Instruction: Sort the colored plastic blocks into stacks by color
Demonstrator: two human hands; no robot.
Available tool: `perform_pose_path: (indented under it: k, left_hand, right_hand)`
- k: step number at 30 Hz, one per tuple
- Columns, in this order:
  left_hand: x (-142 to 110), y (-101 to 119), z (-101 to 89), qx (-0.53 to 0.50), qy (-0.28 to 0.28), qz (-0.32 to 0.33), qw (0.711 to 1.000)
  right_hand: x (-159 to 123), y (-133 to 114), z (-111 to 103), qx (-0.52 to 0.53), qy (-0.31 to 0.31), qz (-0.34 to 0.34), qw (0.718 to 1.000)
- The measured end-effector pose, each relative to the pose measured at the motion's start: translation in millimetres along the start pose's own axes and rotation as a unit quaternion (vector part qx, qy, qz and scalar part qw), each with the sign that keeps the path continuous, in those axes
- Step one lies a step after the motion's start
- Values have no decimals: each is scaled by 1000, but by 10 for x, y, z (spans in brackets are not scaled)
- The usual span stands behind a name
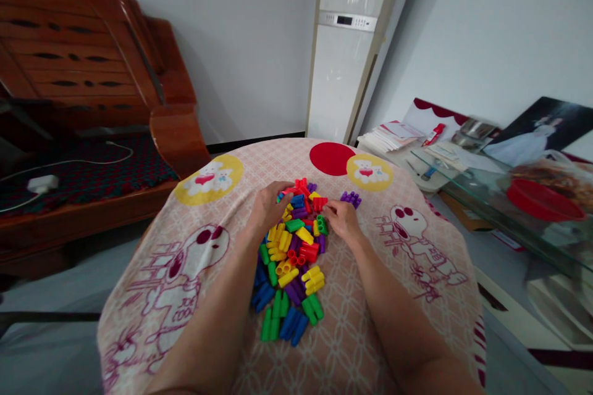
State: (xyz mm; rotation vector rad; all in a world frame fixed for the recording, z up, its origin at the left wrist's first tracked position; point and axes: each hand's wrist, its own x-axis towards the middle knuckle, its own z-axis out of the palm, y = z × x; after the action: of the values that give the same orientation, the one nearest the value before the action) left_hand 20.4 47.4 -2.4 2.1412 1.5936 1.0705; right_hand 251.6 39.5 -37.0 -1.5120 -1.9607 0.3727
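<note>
A heap of plastic tube-shaped building blocks (303, 234) in red, yellow, green, blue and purple lies in the middle of the cloth-covered table. At the heap's far left edge is my left hand (271, 202), its fingers curled in among blue and red pieces; what they grip is partly hidden. My right hand (341, 219) pinches the edge of a red block (319, 203) at the heap's far right side. Just beyond that hand, a purple block (351, 199) rests apart from the heap. Nearest me are green blocks (271, 324) and a blue block (293, 325).
The patterned tablecloth (324, 345) covers a round-edged table. To the left stands a wooden bench (180, 136) with a white charger (43, 183). A tall white cabinet-like unit (340, 74) is behind. On the right, a glass shelf (467, 182) has papers and a red bowl (544, 200).
</note>
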Motion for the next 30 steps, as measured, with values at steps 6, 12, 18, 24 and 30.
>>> perform_pose_path:
  k: [6,12,18,24,30]
  left_hand:
    - [476,285,447,108,-93,88,986]
    - [816,286,836,271,-190,82,940]
    - [700,328,717,276,-156,73,945]
    - [503,184,420,194,-131,60,970]
    - [180,197,237,-101,-3,-20,995]
  right_hand:
    - [14,35,41,3,9,18,1000]
    - [50,56,49,-24,-3,17,1000]
    - [47,30,49,3,2,14,1000]
    - [30,-8,18,23,2,22,1000]
    - [42,-69,-30,185,-7,18,983]
